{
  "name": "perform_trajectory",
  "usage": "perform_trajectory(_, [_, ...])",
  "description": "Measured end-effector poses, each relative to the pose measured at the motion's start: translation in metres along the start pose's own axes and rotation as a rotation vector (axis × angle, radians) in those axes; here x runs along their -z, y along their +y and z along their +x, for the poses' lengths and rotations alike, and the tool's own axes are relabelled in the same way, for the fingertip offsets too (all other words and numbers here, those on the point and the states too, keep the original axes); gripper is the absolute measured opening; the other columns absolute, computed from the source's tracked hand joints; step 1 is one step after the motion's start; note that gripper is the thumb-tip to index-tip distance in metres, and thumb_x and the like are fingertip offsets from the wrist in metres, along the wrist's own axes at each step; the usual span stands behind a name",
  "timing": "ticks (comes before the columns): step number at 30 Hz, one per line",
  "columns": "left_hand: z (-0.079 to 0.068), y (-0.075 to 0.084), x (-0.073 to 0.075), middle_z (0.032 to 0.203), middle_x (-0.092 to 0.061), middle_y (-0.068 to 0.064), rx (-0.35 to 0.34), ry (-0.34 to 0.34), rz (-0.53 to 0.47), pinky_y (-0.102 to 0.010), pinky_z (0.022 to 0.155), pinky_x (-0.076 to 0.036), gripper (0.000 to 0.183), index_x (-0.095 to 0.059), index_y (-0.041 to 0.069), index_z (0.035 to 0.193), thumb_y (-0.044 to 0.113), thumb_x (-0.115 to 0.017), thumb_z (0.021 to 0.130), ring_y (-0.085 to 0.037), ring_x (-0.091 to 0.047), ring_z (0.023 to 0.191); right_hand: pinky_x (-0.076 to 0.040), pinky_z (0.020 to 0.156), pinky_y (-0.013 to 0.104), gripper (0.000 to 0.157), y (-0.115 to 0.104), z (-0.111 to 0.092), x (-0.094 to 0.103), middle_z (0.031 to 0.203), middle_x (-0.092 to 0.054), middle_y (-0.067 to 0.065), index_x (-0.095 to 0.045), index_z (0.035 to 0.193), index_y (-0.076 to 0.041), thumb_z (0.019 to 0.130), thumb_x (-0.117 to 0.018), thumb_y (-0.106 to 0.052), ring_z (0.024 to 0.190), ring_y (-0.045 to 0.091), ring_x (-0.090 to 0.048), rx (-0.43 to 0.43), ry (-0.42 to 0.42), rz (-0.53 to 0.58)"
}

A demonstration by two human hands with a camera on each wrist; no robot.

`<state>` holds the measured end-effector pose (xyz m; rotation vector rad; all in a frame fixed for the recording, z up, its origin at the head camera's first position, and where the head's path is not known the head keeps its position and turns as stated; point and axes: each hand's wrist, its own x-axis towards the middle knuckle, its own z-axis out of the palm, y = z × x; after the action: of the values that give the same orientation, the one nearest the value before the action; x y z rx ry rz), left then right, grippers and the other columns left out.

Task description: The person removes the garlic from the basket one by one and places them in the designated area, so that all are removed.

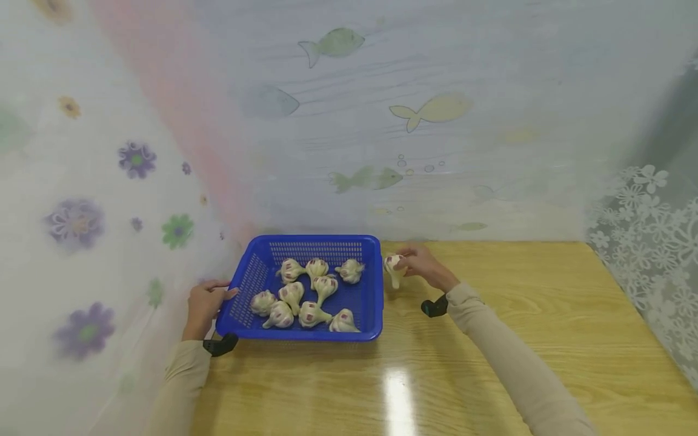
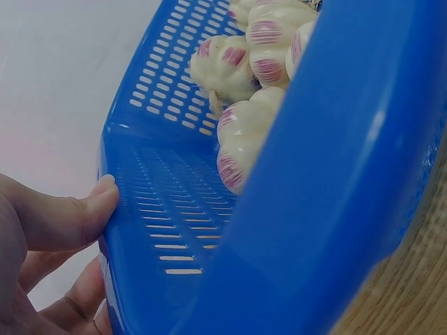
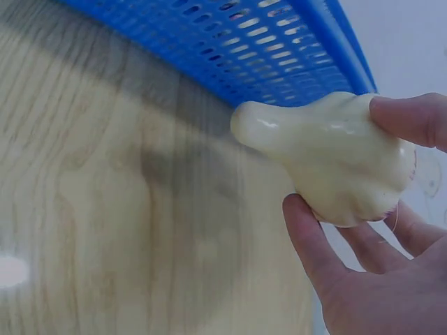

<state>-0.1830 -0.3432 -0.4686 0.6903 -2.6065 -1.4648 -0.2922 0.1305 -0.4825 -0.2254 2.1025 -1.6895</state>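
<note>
A blue plastic basket (image 1: 349, 333) with slotted walls holds several white garlic bulbs (image 1: 291, 293) streaked with purple. My left hand (image 1: 204, 306) grips its left rim, the thumb (image 2: 70, 220) over the edge and the other fingers beneath on the outside. Just outside the basket's right wall, my right hand (image 1: 422, 264) holds one garlic bulb (image 3: 335, 153) between thumb and fingers. Its thick stem points down in the head view, and the right wrist view shows it above the wooden surface beside the basket wall.
The basket stands on a wood-grain table (image 1: 518, 309), close to the left wall (image 1: 109, 260) with flower pictures. Behind the table rises a wall (image 1: 491, 151) with fish drawings. At the right edge hangs a white flower-patterned covering (image 1: 654, 224).
</note>
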Motion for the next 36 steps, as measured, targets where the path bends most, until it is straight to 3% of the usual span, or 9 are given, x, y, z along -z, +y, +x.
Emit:
perform_trajectory(6, [0.0,0.001,-0.001,0.1,-0.066,-0.019,0.011,-0.001,-0.008,-0.029,0.056,-0.053,0.04,-0.061,-0.005,0.12,0.016,-0.066,0.086,-0.012,-0.062,0.066,-0.041,0.093,0.055,0.051,0.012,0.002,-0.002,0.129,-0.047,0.023,-0.044,0.131,0.008,0.086,-0.063,-0.007,0.1,0.029,-0.054,-0.017,0.042,0.019])
perform_trajectory(13, [-0.003,-0.001,0.0,0.098,-0.065,-0.017,0.031,-0.001,-0.018,-0.031,0.057,-0.054,0.039,-0.061,-0.003,0.121,0.015,-0.065,0.086,-0.013,-0.062,0.065,-0.044,0.092,0.051,0.052,0.024,0.003,-0.006,0.132,-0.045,0.023,-0.043,0.131,0.009,0.086,-0.063,-0.009,0.108,0.032,-0.053,-0.015,0.062,-0.034])
perform_trajectory(22, [-0.004,0.003,-0.001,0.105,-0.064,-0.022,-0.004,0.012,0.01,-0.028,0.057,-0.052,0.039,-0.062,-0.004,0.119,0.017,-0.067,0.086,-0.012,-0.061,0.068,-0.041,0.091,0.054,0.05,0.031,0.003,-0.006,0.13,-0.044,0.03,-0.043,0.129,0.013,0.086,-0.062,-0.006,0.106,0.033,-0.052,-0.011,0.111,-0.014])
perform_trajectory(28, [-0.003,0.005,-0.001,0.095,-0.066,-0.016,0.009,0.003,-0.016,-0.029,0.056,-0.053,0.04,-0.062,-0.003,0.12,0.017,-0.068,0.086,-0.012,-0.061,0.066,-0.041,0.089,0.056,0.049,0.037,0.005,-0.005,0.125,-0.047,0.032,-0.045,0.125,0.016,0.083,-0.063,-0.002,0.095,0.029,-0.053,-0.003,0.127,-0.016])
perform_trajectory(36, [-0.003,0.003,0.0,0.082,-0.066,-0.007,0.007,0.001,-0.048,-0.028,0.054,-0.053,0.041,-0.061,-0.004,0.12,0.017,-0.068,0.086,-0.011,-0.061,0.061,-0.047,0.083,0.05,0.045,0.039,0.005,-0.01,0.12,-0.052,0.027,-0.049,0.122,0.012,0.083,-0.064,-0.004,0.096,0.029,-0.053,0.016,0.177,-0.09])
